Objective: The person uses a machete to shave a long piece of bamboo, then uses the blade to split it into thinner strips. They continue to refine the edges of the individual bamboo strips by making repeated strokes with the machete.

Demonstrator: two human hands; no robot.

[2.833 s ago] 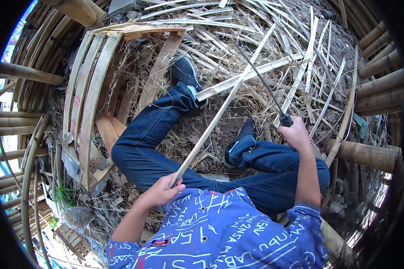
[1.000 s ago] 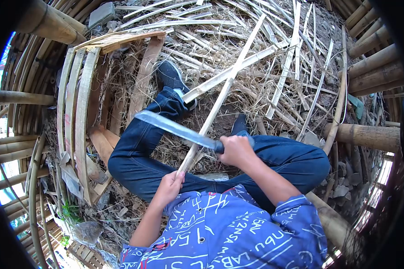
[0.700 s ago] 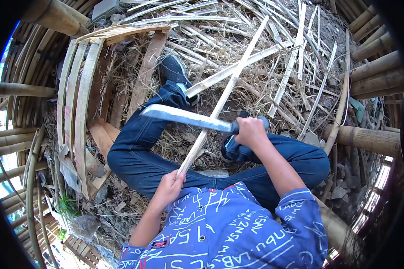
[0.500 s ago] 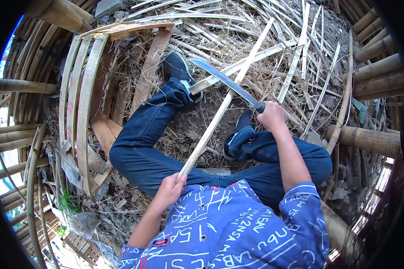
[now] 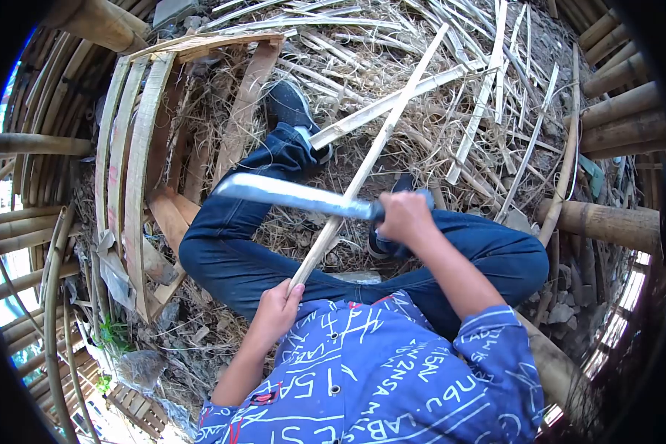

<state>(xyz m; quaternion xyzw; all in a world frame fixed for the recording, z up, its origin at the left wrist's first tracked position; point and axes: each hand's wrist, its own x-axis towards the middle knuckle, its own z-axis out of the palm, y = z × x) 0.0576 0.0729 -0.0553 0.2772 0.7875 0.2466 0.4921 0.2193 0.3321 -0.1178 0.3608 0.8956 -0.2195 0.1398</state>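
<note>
**Long knife crossing pale strip**

In the head camera's view, a seated person in a blue printed shirt is gripping the strip's lower end in the left hand, fingers wrapped closed around it, and the strip is stretching away toward one o'clock. The right hand is clenching the knife's handle, its blade lying over the strip and pointing between nine and ten o'clock; whether the edge is biting, one cannot tell. A second strip is passing behind, angling toward two o'clock. A slatted crate is standing near ten o'clock, and a bamboo pole is jutting in at three.
</note>
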